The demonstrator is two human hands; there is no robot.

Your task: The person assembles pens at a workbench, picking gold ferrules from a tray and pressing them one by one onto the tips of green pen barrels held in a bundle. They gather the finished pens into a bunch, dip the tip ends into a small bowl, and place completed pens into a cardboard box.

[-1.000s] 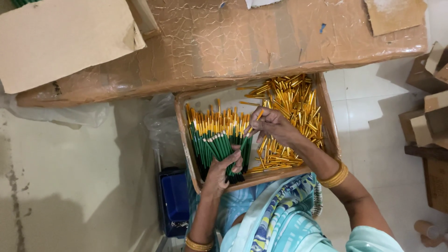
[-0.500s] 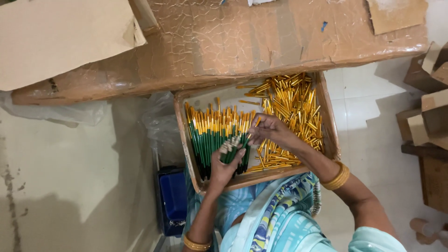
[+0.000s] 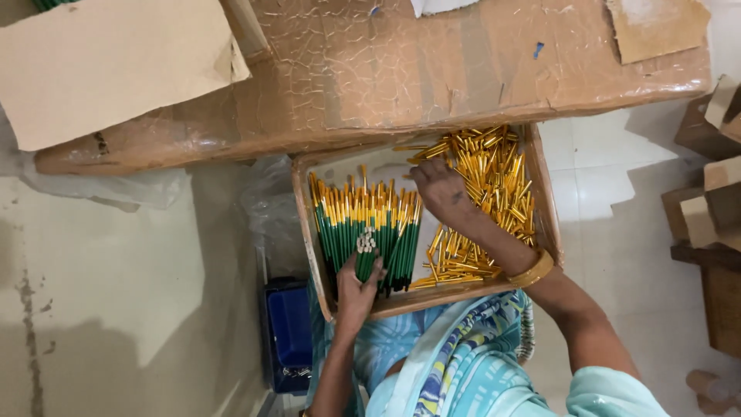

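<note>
We see slim green-and-gold pens [image 3: 363,235] in a cardboard tray [image 3: 540,185]; our left hand [image 3: 356,284] pinches several, the right hand [image 3: 441,194] rests half-curled on loose gold caps [image 3: 494,170].

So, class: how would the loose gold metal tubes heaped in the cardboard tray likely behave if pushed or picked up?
The thin gold metal tubes look round and smooth, so they would probably roll and slide across one another. They lie loose and criss-crossed in the shallow brown cardboard tray, so a push would likely scatter the heap. Each looks stiff and light; the right hand rests among them.
</note>
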